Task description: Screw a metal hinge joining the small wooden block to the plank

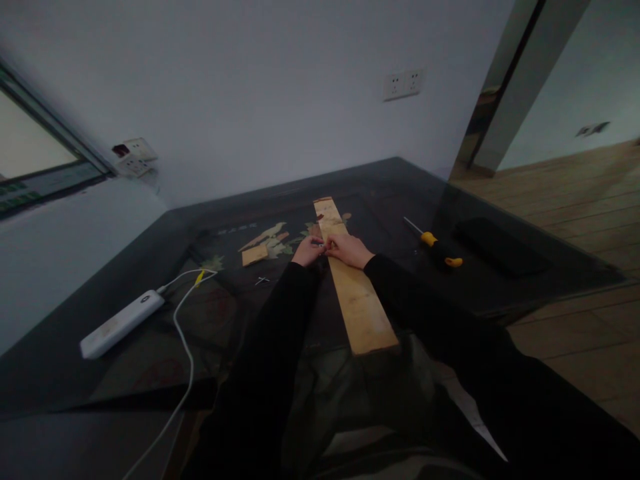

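Observation:
A long wooden board (363, 300) lies lengthwise on the dark table, its near end jutting past the table's front edge. My left hand (309, 251) is closed at the board's left edge, fingertips pinched together. Resting on the board, my right hand (350, 251) is also closed, with its fingertips meeting those of the left. Something small and shiny shows between them, too small to name. To the left lie a small square piece of wood (255, 255) and a few thin metal pieces (262, 281) that look like screws. A yellow and black screwdriver (441, 251) is off to the right.
A white power bank (123, 325) with a white cable (184, 333) occupies the left of the dark table (280, 320). At the right lies a flat black object (500, 247). The wall behind carries sockets (403, 84). Printed bird and flower decoration covers part of the tabletop.

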Available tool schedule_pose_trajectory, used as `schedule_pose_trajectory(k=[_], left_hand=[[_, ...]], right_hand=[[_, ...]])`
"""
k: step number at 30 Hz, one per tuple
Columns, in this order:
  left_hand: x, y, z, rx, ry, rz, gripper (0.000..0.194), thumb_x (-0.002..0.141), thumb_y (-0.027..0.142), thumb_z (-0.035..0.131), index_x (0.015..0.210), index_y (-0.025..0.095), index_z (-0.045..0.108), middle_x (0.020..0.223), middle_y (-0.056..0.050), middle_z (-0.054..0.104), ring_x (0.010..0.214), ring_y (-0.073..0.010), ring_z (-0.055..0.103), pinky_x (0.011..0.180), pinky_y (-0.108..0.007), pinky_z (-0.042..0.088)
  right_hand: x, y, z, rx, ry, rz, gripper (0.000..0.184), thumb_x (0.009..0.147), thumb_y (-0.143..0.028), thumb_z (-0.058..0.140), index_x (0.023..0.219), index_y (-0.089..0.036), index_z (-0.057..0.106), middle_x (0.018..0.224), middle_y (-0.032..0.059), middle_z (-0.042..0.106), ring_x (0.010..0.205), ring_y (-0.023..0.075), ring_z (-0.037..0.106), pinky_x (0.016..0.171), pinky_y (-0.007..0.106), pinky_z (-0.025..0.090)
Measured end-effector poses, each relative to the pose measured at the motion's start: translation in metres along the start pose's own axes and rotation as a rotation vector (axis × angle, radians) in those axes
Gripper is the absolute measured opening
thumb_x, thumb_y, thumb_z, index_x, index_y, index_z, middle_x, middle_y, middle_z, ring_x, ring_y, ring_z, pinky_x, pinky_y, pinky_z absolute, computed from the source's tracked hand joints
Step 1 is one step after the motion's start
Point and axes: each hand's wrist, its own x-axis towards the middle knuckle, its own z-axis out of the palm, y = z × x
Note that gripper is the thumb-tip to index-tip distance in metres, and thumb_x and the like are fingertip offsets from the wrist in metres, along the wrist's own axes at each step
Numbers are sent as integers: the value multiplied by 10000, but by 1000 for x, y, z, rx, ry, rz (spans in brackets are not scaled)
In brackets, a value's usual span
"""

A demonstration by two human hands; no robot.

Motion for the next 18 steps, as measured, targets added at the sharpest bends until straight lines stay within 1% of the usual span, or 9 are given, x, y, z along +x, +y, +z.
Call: schedule_pose_trajectory(k=[6, 10, 18], left_hand=[[5, -6, -1, -15, -10, 25, 183, 696, 47, 701, 769, 149, 567, 531, 44, 583, 500, -95, 543, 560, -206, 404], [7, -8, -2, -55, -21, 23, 164, 698, 43, 686, 760, 146, 575, 546, 38, 593, 510, -95, 551, 567, -208, 410], [1, -6, -4, -58, -26, 65, 180, 674, 87, 726, 793, 136, 600, 518, 41, 586, 501, -95, 542, 548, -199, 404]], right_hand=[[2, 4, 2, -16, -2, -79, 169, 903, -342, 559, 991, -206, 608, 1030, 60, 693, 918, 196, 618, 677, 256, 354], [3, 7, 0, 0, -8, -119, 144, 906, -313, 557, 975, -196, 605, 1015, 60, 695, 909, 187, 615, 667, 250, 338], [3, 12, 1, 0, 4, -168, 154, 912, -319, 550, 992, -199, 605, 988, 55, 696, 884, 179, 610, 685, 245, 334]])
